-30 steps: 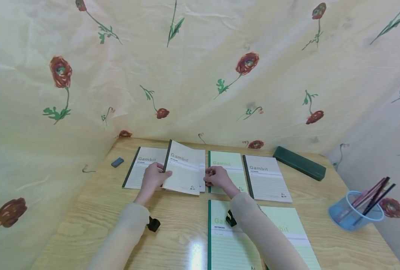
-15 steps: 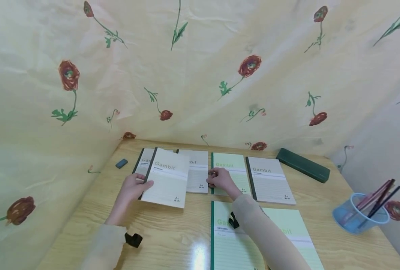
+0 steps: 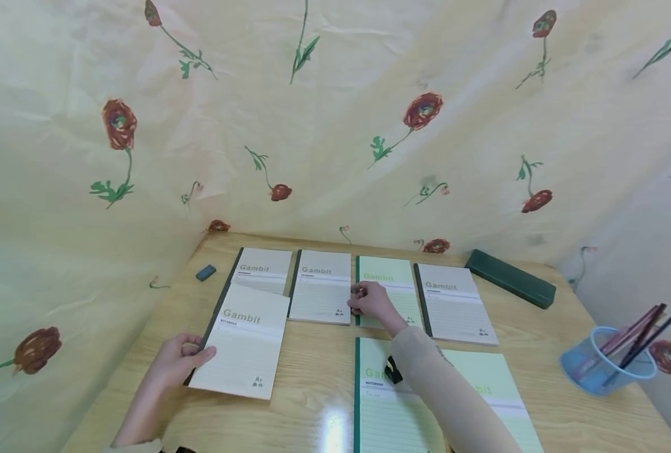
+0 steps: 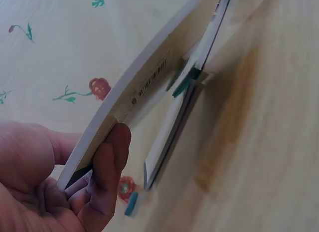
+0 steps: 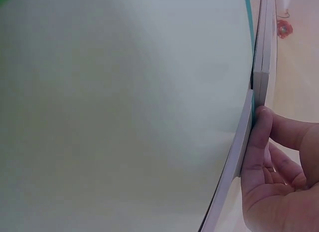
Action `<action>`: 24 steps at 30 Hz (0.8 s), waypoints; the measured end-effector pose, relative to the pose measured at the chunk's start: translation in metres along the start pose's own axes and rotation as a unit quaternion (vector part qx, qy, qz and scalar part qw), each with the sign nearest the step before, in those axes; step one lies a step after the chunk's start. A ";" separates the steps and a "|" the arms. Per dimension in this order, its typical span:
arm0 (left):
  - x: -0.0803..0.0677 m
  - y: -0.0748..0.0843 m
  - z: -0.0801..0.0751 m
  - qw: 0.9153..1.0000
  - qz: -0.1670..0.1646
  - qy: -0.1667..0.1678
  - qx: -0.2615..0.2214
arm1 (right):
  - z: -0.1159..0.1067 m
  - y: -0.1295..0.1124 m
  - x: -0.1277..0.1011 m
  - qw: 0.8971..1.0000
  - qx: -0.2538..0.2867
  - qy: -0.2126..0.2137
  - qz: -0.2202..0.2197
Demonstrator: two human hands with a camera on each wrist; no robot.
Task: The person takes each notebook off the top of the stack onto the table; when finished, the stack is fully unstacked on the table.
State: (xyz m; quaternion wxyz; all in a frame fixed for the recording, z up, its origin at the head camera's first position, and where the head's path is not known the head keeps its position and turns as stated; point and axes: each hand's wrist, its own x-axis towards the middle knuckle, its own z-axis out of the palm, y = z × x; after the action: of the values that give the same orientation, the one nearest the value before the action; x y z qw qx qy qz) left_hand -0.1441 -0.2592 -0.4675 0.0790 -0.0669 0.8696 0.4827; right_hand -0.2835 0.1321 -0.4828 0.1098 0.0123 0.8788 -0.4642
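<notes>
Now: left hand (image 3: 177, 362) gripped white notebook (image 3: 244, 343) by spine edge, tilted off surface (image 3: 312, 390), front-left, overlapping rear white notebook (image 3: 261, 269). Right hand (image 3: 371, 301) w/ curled fingers rested betw. middle white notebook (image 3: 321, 292) & green notebook (image 3: 388, 283); grip unclear.

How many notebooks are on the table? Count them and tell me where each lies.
6. Four in the back row: white, white, green, white. One white notebook held by the left hand at front left. One large green notebook under the right forearm; more may hide beneath it.
</notes>
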 end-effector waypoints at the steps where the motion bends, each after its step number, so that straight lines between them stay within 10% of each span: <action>1: -0.003 -0.004 0.001 1.000 -0.004 -0.003 -0.002 | 0.000 0.000 0.000 1.000 0.000 0.000 0.001; 24: -0.045 -0.044 -0.002 0.997 -0.078 -0.021 0.003 | 0.001 0.001 0.000 1.000 0.002 0.005 -0.001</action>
State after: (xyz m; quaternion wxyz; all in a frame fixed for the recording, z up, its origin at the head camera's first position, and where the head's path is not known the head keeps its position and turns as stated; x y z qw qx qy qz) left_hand -0.0915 -0.2824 -0.4932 0.1346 -0.1245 0.8613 0.4739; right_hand -0.2833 0.1316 -0.4845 0.1052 0.0138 0.8785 -0.4657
